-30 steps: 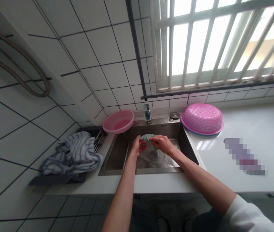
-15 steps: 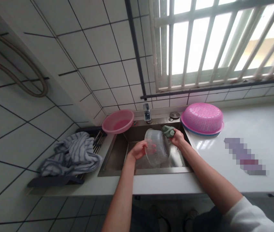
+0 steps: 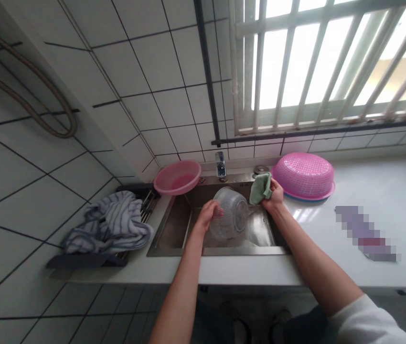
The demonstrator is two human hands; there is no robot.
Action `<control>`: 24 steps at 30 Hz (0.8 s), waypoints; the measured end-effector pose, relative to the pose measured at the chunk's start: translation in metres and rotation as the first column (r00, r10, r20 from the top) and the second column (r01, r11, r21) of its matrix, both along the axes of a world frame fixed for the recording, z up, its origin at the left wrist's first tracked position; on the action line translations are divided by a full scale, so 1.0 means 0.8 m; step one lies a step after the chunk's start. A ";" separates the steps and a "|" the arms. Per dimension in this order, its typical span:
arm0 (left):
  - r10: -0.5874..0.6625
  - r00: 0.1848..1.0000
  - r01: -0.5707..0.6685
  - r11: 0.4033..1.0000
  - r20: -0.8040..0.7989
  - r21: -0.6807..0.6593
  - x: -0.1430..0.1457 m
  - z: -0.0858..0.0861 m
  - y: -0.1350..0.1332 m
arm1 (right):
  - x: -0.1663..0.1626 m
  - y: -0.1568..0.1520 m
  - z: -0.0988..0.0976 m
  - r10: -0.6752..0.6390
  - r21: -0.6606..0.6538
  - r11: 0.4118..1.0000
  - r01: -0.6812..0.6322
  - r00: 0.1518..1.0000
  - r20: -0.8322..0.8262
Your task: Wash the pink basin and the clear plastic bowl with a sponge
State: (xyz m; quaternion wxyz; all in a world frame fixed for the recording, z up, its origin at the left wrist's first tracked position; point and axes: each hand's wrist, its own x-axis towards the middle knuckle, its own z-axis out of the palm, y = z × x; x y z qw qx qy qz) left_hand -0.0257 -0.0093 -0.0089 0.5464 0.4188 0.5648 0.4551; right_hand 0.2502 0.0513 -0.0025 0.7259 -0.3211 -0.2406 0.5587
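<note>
My left hand [image 3: 210, 212] grips the rim of a clear plastic colander [image 3: 229, 212] and holds it tilted over the steel sink [image 3: 174, 229]. To its right, my right hand [image 3: 274, 197] is closed on a green cloth [image 3: 261, 187], lifted at the sink's right edge just beside the colander. A short tap [image 3: 219, 165] stands at the back of the sink.
A pink bowl [image 3: 177, 177] sits at the sink's back left corner. An upturned pink basket [image 3: 303, 175] rests on the white counter [image 3: 375, 191] to the right. A striped towel [image 3: 112, 224] lies on a dark rack at the left. Barred window above.
Both hands were together on the cloth low in the sink. Since then the left hand has raised the colander, and the right hand has carried the cloth up and to the right.
</note>
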 end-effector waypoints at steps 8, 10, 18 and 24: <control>-0.005 1.000 0.005 0.999 -0.006 0.037 0.006 0.002 -0.001 | -0.027 -0.020 0.008 0.082 0.157 0.967 -0.199 0.832 0.549; 0.010 1.000 -0.009 0.999 -0.026 0.031 0.008 -0.001 0.002 | -0.051 -0.038 0.006 0.058 0.200 0.944 -0.262 0.729 0.682; 0.213 0.954 -0.180 0.970 -0.210 0.165 -0.005 -0.014 0.017 | -0.117 -0.089 -0.011 -0.252 0.274 0.665 -0.694 0.137 0.958; 0.199 0.956 -0.172 0.976 -0.214 0.135 -0.009 -0.018 0.016 | -0.087 -0.060 -0.029 -0.212 0.218 0.835 -0.505 0.070 0.975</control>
